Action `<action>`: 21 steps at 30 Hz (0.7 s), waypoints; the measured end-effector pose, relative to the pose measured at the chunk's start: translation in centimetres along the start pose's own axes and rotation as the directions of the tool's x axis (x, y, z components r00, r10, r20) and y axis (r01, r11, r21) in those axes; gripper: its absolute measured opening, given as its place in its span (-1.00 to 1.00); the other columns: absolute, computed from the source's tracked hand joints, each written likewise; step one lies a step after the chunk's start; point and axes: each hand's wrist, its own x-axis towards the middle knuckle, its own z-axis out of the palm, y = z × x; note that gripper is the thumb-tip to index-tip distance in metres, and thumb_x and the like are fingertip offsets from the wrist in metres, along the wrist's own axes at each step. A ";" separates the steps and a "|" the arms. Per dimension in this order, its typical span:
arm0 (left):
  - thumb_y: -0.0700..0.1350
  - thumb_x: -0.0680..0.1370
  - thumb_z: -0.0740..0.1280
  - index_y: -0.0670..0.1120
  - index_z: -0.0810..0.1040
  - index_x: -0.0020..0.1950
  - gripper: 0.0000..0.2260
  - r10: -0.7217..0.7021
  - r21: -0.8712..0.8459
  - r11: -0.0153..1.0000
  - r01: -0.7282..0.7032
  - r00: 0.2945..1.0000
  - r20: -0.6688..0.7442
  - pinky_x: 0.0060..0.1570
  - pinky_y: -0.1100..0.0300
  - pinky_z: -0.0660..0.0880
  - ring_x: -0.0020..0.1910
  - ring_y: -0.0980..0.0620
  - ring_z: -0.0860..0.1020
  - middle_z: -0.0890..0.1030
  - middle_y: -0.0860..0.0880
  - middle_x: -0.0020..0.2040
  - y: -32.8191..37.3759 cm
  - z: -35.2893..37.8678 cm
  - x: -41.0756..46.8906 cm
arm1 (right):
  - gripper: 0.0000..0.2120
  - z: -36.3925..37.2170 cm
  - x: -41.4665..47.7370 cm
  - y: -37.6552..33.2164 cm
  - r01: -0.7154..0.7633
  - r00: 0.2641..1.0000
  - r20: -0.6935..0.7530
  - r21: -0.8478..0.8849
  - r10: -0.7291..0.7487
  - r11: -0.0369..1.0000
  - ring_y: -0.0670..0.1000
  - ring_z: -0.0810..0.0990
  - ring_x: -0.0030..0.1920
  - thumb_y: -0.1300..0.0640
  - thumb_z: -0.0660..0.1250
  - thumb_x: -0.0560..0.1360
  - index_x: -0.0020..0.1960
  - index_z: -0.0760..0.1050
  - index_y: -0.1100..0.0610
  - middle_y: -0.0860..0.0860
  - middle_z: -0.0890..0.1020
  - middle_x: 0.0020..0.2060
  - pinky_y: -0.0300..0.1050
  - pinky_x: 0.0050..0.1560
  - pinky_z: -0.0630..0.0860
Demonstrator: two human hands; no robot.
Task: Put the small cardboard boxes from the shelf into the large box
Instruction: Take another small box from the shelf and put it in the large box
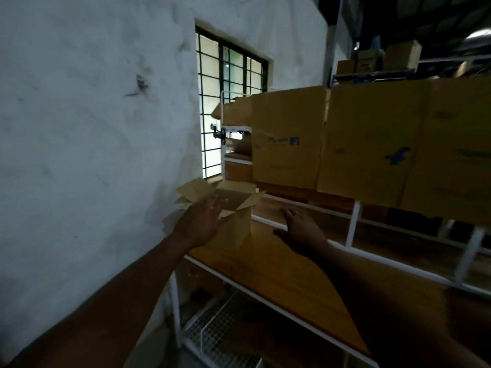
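A small cardboard box (235,221) with its top flaps open stands on the wooden shelf board (268,264), at the board's left end by the wall. My left hand (202,221) is at the box's left side with fingers spread, touching or nearly touching it. My right hand (300,229) hovers flat over the shelf just right of the box, fingers apart, holding nothing. Big cardboard boxes with blue print (372,147) sit on the shelf level above, to the right.
A white wall (93,128) runs close along the left. A barred window (231,102) is behind the shelf. White metal shelf posts (352,224) stand to the right. A wire-mesh lower shelf (220,333) lies below the board. More boxes (385,57) sit on a far rack.
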 end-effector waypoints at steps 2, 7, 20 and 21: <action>-0.15 0.61 0.28 -0.13 0.48 0.46 -0.60 -0.006 0.018 1.000 0.006 1.000 -0.008 0.25 -0.15 0.53 0.33 -0.25 0.53 0.53 -0.22 0.40 -2.8 1.3 2.5 | -0.29 1.7 4.0 -0.7 0.013 1.000 0.005 0.036 -0.013 0.999 0.18 0.36 0.47 -0.27 0.24 0.59 0.60 0.14 0.03 0.08 0.30 0.56 0.13 0.33 0.46; -0.18 0.59 0.33 -0.12 0.47 0.48 -0.57 -0.023 0.014 1.000 0.023 1.000 -0.001 0.20 -0.17 0.55 0.28 -0.25 0.55 0.55 -0.22 0.36 -10.0 5.7 9.2 | -0.31 5.6 13.8 -1.8 0.067 0.998 0.008 0.073 -0.068 0.995 0.19 0.43 0.41 -0.23 0.27 0.60 0.58 0.17 0.08 0.13 0.35 0.52 0.07 0.25 0.47; 0.06 0.57 0.44 0.00 0.38 0.56 -0.42 -0.016 0.019 1.000 0.012 0.974 0.225 0.44 -0.08 0.34 0.52 -0.19 0.33 0.37 -0.16 0.56 -24.6 17.0 23.0 | -0.36 16.2 33.9 -5.8 -0.008 0.985 0.170 0.204 -0.027 0.979 0.15 0.52 0.25 -0.18 0.35 0.56 0.50 0.30 0.13 0.16 0.47 0.36 -0.03 0.09 0.48; 0.08 0.56 0.45 0.01 0.36 0.57 -0.39 -0.009 0.015 1.000 0.006 0.966 0.258 0.45 -0.07 0.32 0.53 -0.18 0.32 0.37 -0.16 0.56 -25.5 17.9 23.9 | -0.36 17.0 34.9 -6.1 -0.015 0.981 0.193 0.200 -0.025 0.980 0.15 0.52 0.25 -0.19 0.34 0.56 0.50 0.30 0.13 0.16 0.47 0.37 -0.04 0.07 0.48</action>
